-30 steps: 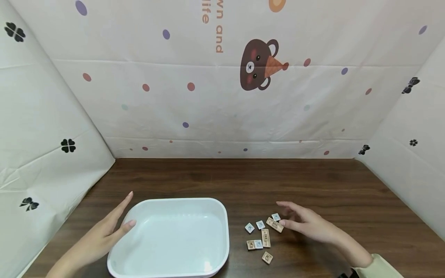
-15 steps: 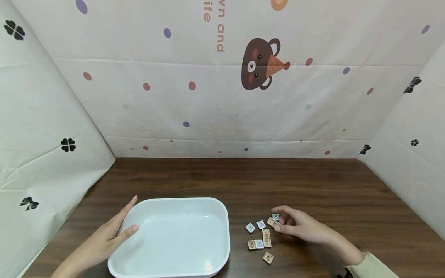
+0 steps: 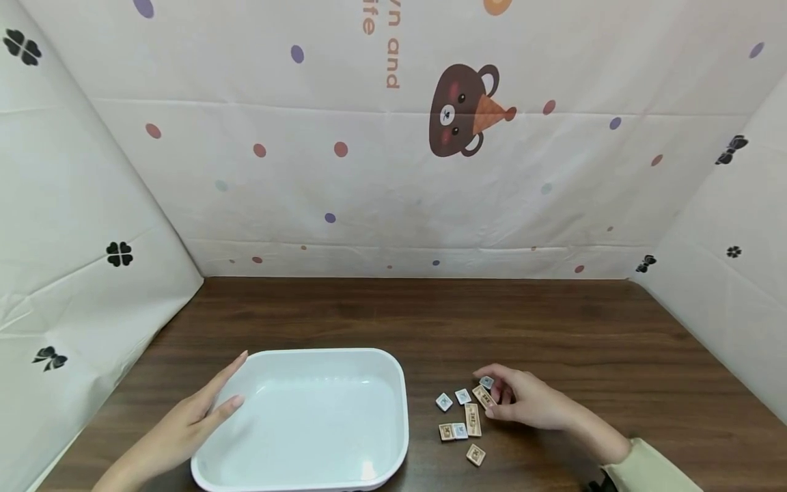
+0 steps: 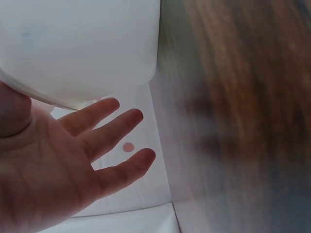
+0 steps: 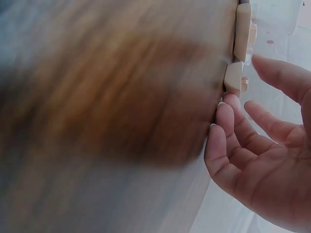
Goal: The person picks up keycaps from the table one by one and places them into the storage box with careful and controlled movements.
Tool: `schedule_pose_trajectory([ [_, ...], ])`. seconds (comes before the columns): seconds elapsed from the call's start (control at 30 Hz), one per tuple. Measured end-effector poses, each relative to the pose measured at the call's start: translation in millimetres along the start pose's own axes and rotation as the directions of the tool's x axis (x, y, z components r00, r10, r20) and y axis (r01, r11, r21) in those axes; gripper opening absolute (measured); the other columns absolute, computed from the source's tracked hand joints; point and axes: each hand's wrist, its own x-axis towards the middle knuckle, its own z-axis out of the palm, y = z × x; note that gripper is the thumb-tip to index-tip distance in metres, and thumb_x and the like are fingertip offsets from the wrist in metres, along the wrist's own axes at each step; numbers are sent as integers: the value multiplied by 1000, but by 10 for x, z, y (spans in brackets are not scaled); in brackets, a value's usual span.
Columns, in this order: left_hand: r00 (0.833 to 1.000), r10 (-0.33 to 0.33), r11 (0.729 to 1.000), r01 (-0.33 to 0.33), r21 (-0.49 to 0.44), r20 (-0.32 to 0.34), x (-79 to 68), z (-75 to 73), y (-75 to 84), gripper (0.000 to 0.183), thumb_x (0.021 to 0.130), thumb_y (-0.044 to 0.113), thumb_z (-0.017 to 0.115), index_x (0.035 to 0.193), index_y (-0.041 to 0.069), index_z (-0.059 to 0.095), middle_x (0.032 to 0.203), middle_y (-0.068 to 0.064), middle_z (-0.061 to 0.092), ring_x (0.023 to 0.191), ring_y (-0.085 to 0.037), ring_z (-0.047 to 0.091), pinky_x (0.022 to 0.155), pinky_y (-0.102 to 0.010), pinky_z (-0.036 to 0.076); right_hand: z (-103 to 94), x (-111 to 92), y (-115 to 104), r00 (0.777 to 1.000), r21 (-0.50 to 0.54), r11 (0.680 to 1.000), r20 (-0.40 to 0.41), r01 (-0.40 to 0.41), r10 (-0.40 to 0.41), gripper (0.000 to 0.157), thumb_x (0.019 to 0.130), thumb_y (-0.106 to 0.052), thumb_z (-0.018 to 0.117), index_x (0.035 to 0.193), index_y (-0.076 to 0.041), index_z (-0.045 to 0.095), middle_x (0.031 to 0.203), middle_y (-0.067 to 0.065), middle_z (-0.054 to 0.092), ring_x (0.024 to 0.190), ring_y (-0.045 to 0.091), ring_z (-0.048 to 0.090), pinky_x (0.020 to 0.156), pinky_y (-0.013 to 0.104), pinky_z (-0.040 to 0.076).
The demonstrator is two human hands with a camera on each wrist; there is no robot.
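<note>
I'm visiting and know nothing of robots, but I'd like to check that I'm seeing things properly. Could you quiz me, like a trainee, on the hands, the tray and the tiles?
1. Choose one. Where is the left hand in relation to the white tray?
A) At its right side
B) At its left side
C) At its far side

2. True or false: the right hand is inside the white tray.

3. Count: how many long tan tiles lie on the table?

Key
1. B.
2. False; it is at the small tiles, to the right of the white tray.
3. Two.
</note>
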Motion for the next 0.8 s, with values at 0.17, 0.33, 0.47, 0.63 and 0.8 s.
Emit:
schedule_pose_trajectory([
  [0.17, 1000, -17, 999, 17, 34, 5, 1, 8, 5, 57, 97, 26, 46, 146, 30, 17, 145, -6, 33, 119, 11, 24, 88, -17, 40, 18, 39, -24, 1000, -58, 998, -13, 15, -16, 47, 78, -10, 69, 120, 0, 50, 74, -6, 50, 60, -1, 47, 52, 20, 43],
  [0.33, 998, -57, 998, 56, 32, 38, -7, 14, 7, 56, 98, 28, 43, 146, 29, 16, 145, -7, 33, 123, -19, 39, 87, -34, 45, 25, 60, -33, 1000, -87, 996, -21, 0, -2, 46, 77, -7, 68, 119, -1, 51, 71, -7, 50, 58, -1, 46, 51, 20, 42],
  [0.47, 994, -84, 996, 85, -7, 74, -5, 4, 10, 55, 99, 28, 40, 147, 24, 15, 146, -12, 30, 121, -35, 40, 87, -47, 44, 22, 72, -49, 999, -77, 997, -32, -27, 25, 44, 75, -4, 68, 116, 2, 53, 68, -8, 50, 57, -1, 46, 50, 20, 41],
  [0.63, 992, -85, 995, 89, -46, 90, 6, -7, -14, 56, 99, 27, 40, 147, 18, 15, 146, -16, 27, 123, -39, 36, 88, -54, 40, 10, 85, -33, 997, -47, 997, -52, -66, 63, 36, 70, 6, 62, 105, 4, 56, 65, -9, 52, 57, -1, 46, 52, 19, 40],
  [0.8, 994, -87, 996, 87, 4, 72, 2, -6, -28, 56, 98, 28, 42, 147, 22, 15, 146, -12, 30, 123, -32, 38, 89, -44, 43, -1, 85, 3, 993, 68, 993, -58, -97, 101, 31, 69, 9, 61, 100, 4, 56, 67, -4, 53, 58, 1, 48, 51, 19, 41],
])
